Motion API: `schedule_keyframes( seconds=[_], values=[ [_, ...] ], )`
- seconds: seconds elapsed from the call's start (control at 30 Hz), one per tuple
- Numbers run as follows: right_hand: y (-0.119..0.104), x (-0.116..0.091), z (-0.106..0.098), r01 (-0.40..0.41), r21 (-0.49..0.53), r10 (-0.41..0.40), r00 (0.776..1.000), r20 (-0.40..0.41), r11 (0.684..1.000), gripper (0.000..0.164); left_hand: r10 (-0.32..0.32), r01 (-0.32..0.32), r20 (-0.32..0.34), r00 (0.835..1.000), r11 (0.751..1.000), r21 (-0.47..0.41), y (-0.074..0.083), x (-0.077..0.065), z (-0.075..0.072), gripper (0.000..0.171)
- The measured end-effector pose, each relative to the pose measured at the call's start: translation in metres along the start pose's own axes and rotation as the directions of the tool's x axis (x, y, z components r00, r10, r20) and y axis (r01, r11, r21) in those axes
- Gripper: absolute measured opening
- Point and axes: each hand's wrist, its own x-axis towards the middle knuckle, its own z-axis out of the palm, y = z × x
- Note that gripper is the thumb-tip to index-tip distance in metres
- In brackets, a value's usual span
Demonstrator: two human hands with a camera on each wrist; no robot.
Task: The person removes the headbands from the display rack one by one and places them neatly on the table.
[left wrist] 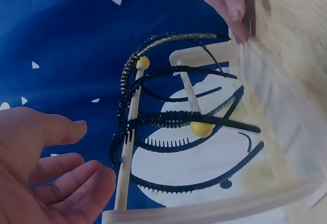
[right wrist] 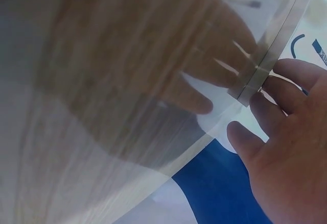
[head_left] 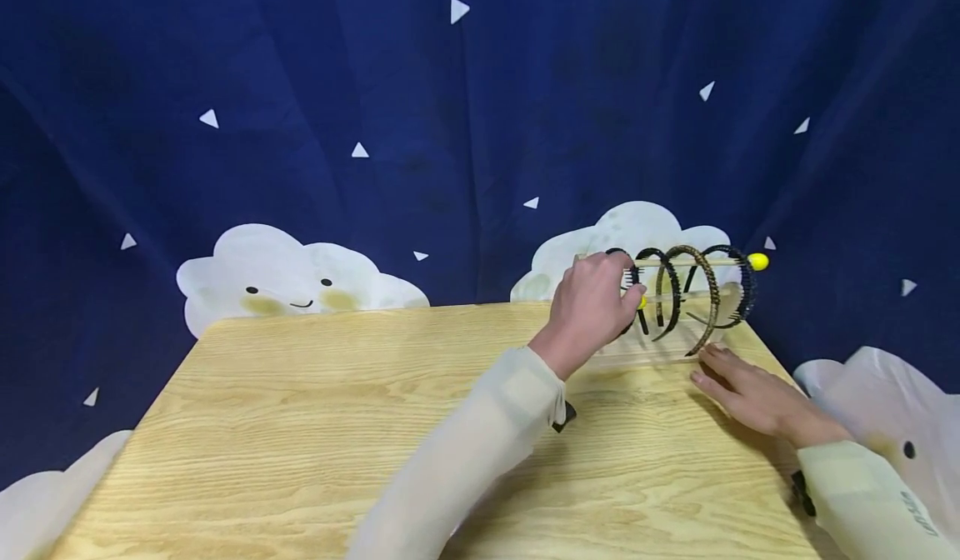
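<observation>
Headbands [left wrist: 168,116] are hung beside the left hand [head_left: 588,303], half spread and empty. The clear rack [left wrist: 286,96] is touched by the right hand [head_left: 761,397], fingers extended. Most headbands are coloured black, one flecked with gold.

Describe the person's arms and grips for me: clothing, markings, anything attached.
The left sleeve and right sleeve are long and pale cream. The right one carries grey lettering, too small to read. A black piece shows under the left sleeve's end, another under the right's. The left grip and right grip are ungloved; no cables show.
</observation>
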Motion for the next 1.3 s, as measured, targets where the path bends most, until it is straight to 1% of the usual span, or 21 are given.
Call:
schedule_keyframes(
  seconds=[0.07,0.13,0.2,0.3,0.33,0.43,0.47,0.6,0.7,0.83,0.97,1.03,1.13,1.27,1.3],
  values=[
    [0.0,0.0,0.001,-0.005,0.004,0.005,1.0,0.004,1.0,0.075,-0.035,0.035,0.011,0.999,0.999,0.006,0.003,0.003,0.001,0.029],
    [0.0,0.0,0.001,-0.007,0.003,0.007,1.0,0.001,1.0,0.075,-0.053,0.053,0.013,0.998,0.999,0.009,0.005,0.006,0.002,0.028],
    [0.001,0.0,0.002,-0.007,0.004,0.007,1.0,0.0,1.0,0.075,-0.057,0.057,0.004,0.998,0.998,0.016,0.007,0.009,0.003,0.026],
    [0.001,0.0,0.002,-0.004,0.005,0.004,1.0,-0.004,1.0,0.075,-0.059,0.059,-0.002,0.998,0.998,0.028,0.008,0.014,0.004,0.012],
    [0.001,0.0,0.002,-0.003,0.006,0.003,1.0,-0.006,1.0,0.074,-0.061,0.061,-0.002,0.998,0.998,0.034,0.009,0.015,0.005,0.011],
    [0.002,0.001,0.002,0.007,0.0,-0.007,1.0,-0.017,1.0,0.073,-0.079,0.078,0.006,0.997,0.994,0.072,0.009,0.019,0.008,0.025],
    [0.002,0.001,0.003,0.01,-0.001,-0.01,1.0,-0.021,1.0,0.073,-0.083,0.082,0.007,0.997,0.993,0.09,0.009,0.02,0.009,0.027],
    [0.001,0.002,0.002,0.013,0.003,-0.013,1.0,-0.024,1.0,0.073,-0.094,0.093,0.002,0.996,0.984,0.149,0.008,0.024,0.013,0.028],
    [0.0,0.002,0.002,0.014,0.002,-0.014,1.0,-0.023,1.0,0.073,-0.089,0.087,0.007,0.996,0.983,0.161,0.007,0.027,0.016,0.027],
    [-0.001,0.001,0.002,0.021,-0.001,-0.021,0.999,-0.026,1.0,0.072,-0.09,0.084,0.025,0.996,0.983,0.161,0.007,0.029,0.018,0.028],
    [-0.002,0.001,0.002,0.012,-0.001,-0.012,1.0,-0.017,1.0,0.073,-0.12,0.113,0.042,0.992,0.984,0.141,0.01,0.031,0.019,0.031],
    [-0.002,0.001,0.001,0.003,-0.004,-0.004,1.0,-0.01,1.0,0.073,-0.134,0.126,0.043,0.99,0.981,0.146,0.012,0.032,0.019,0.032],
    [-0.002,0.001,-0.001,-0.005,-0.001,0.005,1.0,-0.004,1.0,0.074,-0.151,0.144,0.039,0.988,0.98,0.137,0.015,0.034,0.019,0.03],
    [-0.001,0.0,-0.001,-0.005,0.005,0.005,1.0,-0.005,1.0,0.074,-0.145,0.139,0.042,0.989,0.984,0.115,0.016,0.034,0.02,0.025],
    [0.0,0.0,0.0,-0.004,0.005,0.004,1.0,-0.006,1.0,0.074,-0.142,0.136,0.041,0.989,0.983,0.121,0.017,0.035,0.02,0.024]
  ],
)
